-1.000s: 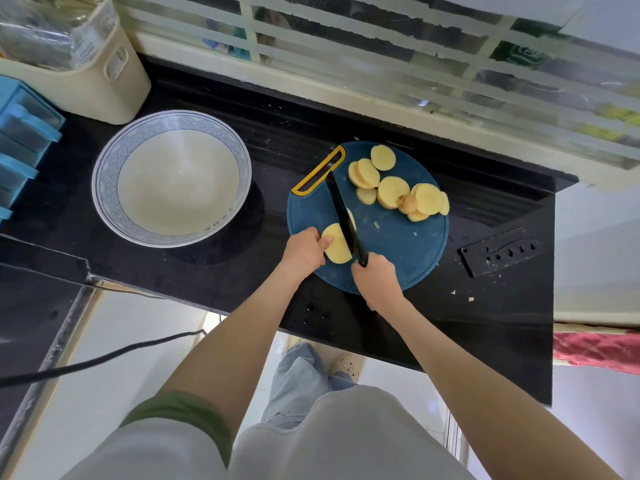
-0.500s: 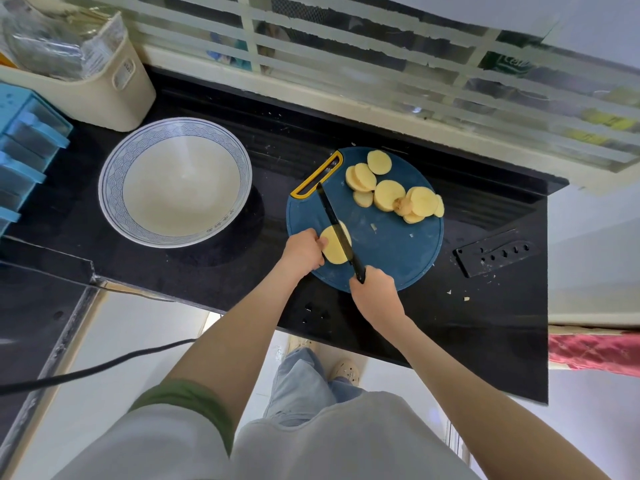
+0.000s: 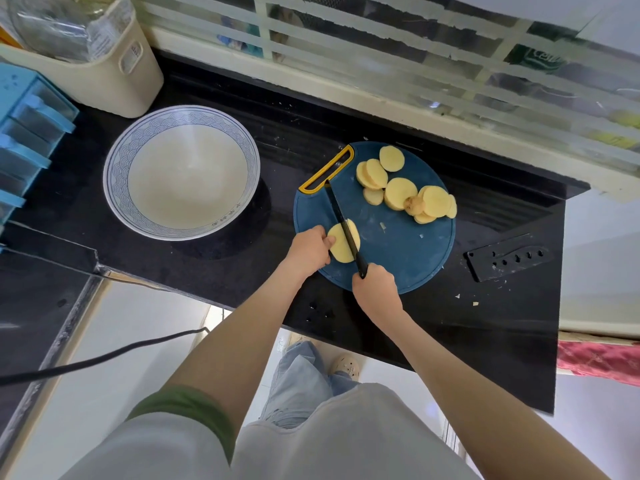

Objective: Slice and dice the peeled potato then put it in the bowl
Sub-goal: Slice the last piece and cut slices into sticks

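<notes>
So, from my end: right hand (image 3: 375, 289) is clenched on the knife (image 3: 341, 220), and left hand (image 3: 308, 251) pinches the last potato (image 3: 337, 249) chunk at the board's (image 3: 398, 258) near edge. In the last second the blade has shifted from the chunk's right side to across its middle, so I'd say another slice is coming. Further back the slices (image 3: 401, 194) lie undiced. The bowl (image 3: 181, 171) holds nothing yet.

knife on the potato, bowl waiting

left hand (image 3: 309, 248) holds the potato piece (image 3: 338, 244) on the blue cutting board (image 3: 398, 247). right hand (image 3: 375, 291) grips the black knife (image 3: 343, 223), blade lying across the piece. cut slices (image 3: 403, 190) sit piled at the board's far side. the patterned bowl (image 3: 181, 171) stands to the left on the dark surface (image 3: 242, 268), a black sheath (image 3: 507, 257) to the right.
</notes>
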Action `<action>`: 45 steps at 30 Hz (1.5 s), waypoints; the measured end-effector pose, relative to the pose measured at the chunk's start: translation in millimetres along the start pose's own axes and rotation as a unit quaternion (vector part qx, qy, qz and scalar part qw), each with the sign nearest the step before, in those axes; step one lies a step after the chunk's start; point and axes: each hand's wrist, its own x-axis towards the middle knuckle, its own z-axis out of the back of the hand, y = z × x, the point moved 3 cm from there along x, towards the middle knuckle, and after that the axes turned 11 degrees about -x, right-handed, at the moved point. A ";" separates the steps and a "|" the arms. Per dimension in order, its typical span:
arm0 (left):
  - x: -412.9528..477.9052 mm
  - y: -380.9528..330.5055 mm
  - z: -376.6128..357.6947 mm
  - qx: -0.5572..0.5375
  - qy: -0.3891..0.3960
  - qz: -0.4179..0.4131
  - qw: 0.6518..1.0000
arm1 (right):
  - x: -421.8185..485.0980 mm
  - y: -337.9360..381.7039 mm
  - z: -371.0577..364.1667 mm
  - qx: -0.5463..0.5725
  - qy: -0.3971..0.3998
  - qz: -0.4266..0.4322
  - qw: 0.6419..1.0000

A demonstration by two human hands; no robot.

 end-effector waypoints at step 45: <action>-4.3 -11.8 -4.8 -0.005 0.006 0.042 0.999 | -13.8 -34.8 38.2 0.072 0.001 -0.002 0.997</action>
